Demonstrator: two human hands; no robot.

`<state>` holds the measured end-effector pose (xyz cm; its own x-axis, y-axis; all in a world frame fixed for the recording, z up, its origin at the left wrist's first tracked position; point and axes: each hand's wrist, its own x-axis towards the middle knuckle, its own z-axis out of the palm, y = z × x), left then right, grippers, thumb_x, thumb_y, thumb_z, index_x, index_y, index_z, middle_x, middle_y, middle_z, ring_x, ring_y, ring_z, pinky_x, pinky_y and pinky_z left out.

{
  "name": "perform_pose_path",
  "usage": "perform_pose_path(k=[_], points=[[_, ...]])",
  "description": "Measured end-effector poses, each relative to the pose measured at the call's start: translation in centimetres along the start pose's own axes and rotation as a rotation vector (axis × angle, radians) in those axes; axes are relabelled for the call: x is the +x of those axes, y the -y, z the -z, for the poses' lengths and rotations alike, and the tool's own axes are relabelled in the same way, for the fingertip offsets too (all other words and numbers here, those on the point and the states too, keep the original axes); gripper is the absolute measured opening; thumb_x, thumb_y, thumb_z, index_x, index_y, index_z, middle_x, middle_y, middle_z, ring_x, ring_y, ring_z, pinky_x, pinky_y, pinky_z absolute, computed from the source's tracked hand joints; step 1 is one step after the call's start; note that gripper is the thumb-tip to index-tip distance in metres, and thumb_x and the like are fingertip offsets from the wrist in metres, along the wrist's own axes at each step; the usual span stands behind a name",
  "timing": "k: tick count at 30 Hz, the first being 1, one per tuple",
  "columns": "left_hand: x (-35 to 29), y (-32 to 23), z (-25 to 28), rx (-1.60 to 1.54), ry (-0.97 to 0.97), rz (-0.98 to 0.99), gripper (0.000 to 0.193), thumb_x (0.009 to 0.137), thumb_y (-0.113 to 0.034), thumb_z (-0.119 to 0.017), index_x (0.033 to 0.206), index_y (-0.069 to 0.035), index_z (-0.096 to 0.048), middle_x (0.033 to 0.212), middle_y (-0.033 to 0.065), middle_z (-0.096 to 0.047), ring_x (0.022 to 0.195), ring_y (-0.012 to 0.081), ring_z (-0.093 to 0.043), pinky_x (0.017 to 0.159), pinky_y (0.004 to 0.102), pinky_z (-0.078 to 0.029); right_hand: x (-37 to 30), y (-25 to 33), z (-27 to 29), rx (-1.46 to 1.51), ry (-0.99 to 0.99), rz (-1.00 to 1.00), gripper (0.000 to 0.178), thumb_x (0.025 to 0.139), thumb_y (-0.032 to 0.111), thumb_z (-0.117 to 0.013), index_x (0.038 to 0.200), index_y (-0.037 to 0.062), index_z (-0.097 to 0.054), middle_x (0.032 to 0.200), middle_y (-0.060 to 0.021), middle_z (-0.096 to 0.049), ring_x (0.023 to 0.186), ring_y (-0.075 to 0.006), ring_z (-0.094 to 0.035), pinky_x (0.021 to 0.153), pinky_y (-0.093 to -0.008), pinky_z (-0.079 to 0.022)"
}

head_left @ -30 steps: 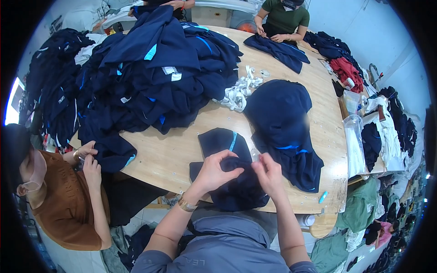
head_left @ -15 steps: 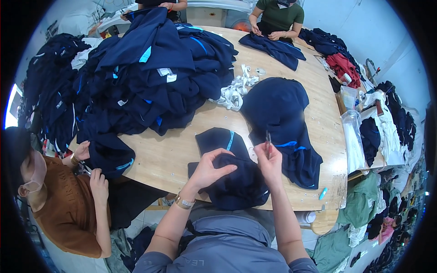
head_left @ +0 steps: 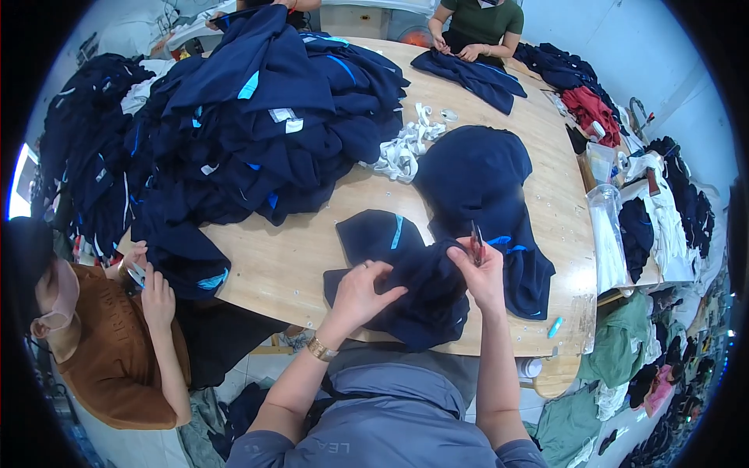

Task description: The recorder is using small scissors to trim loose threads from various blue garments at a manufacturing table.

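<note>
A dark navy garment [head_left: 425, 300] lies bunched at the near edge of the table in front of me, with a light blue strip [head_left: 398, 232] on its far part. My left hand [head_left: 363, 295] rests against the garment's left side, thumb and fingers apart. In my right hand [head_left: 482, 273] is a small pair of thread snips [head_left: 477, 243], blades pointing up and away. That hand's thumb and fingertips also touch the raised right side of the cloth. Just beyond, a second navy garment [head_left: 474, 175] with blue trim is spread out.
A big heap of navy garments [head_left: 257, 148] covers the left of the table [head_left: 265, 269]. White tapes [head_left: 404, 152] lie beside it. A turquoise tube-shaped item [head_left: 555, 327] sits near the right edge. Co-workers handle navy garments at left [head_left: 117, 343] and far side [head_left: 476, 31].
My right hand has shifted right with the snips, its thumb now against the cloth. My left hand has loosened, and the cloth is bunched further right. The left co-worker's hands have moved together.
</note>
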<state>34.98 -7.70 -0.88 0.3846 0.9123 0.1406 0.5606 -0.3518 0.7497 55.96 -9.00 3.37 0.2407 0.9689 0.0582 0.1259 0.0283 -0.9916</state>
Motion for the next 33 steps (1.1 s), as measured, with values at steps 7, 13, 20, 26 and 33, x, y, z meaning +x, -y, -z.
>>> perform_pose_path(k=[7,13,20,26,33], points=[[0.7,1.0,0.7,-1.538,0.326,0.388,0.024,0.093,-0.023,-0.050,0.103,-0.002,-0.058,0.100,0.0024,-0.063,0.088,0.0146,-0.059,0.079,0.0269,-0.046,0.0,-0.7,2.7,-0.010,-0.179,-0.040,0.015,0.081,0.013,-0.068,0.087,0.0006,-0.061,0.064,0.0090,-0.047,0.056,-0.0002,-0.036,0.051,-0.0160,-0.027],[2.4,0.6,1.8,-1.963,0.384,0.556,0.034,0.093,-0.029,-0.047,0.112,-0.001,-0.055,0.111,0.0105,-0.060,0.102,0.0205,-0.058,0.091,0.0336,-0.045,-0.3,-2.3,1.5,-0.115,-0.128,-0.040,0.018,0.081,0.016,-0.068,0.086,0.0001,-0.061,0.062,0.0085,-0.045,0.055,-0.0012,-0.035,0.049,-0.0169,-0.028],[3.2,0.9,1.7,-1.976,0.421,0.683,0.038,0.093,-0.032,-0.048,0.111,0.000,-0.056,0.110,0.0122,-0.061,0.099,0.0230,-0.059,0.089,0.0355,-0.047,-0.8,-0.6,-2.3,-0.089,0.095,0.074,0.035,0.077,0.010,-0.067,0.111,0.0045,-0.059,0.068,-0.0026,-0.056,0.059,-0.0046,-0.046,0.054,-0.0203,-0.040],[3.2,1.8,1.1,-2.040,0.616,0.497,0.035,0.091,-0.031,-0.051,0.112,-0.003,-0.054,0.110,0.0098,-0.060,0.097,0.0190,-0.058,0.086,0.0305,-0.046,-0.4,-1.0,-3.3,-0.388,0.332,0.135,0.022,0.080,0.007,-0.063,0.101,0.0012,-0.061,0.071,0.0021,-0.057,0.064,-0.0048,-0.046,0.057,-0.0208,-0.040],[2.7,0.7,1.3,-0.962,0.080,0.388,0.028,0.089,-0.025,-0.059,0.109,-0.010,-0.047,0.103,-0.0008,-0.046,0.097,0.0081,-0.038,0.087,0.0223,-0.031,-0.9,0.7,-3.4,-0.187,0.209,0.132,0.012,0.082,0.004,-0.061,0.094,0.0057,-0.063,0.066,0.0008,-0.055,0.060,-0.0031,-0.045,0.053,-0.0209,-0.038]])
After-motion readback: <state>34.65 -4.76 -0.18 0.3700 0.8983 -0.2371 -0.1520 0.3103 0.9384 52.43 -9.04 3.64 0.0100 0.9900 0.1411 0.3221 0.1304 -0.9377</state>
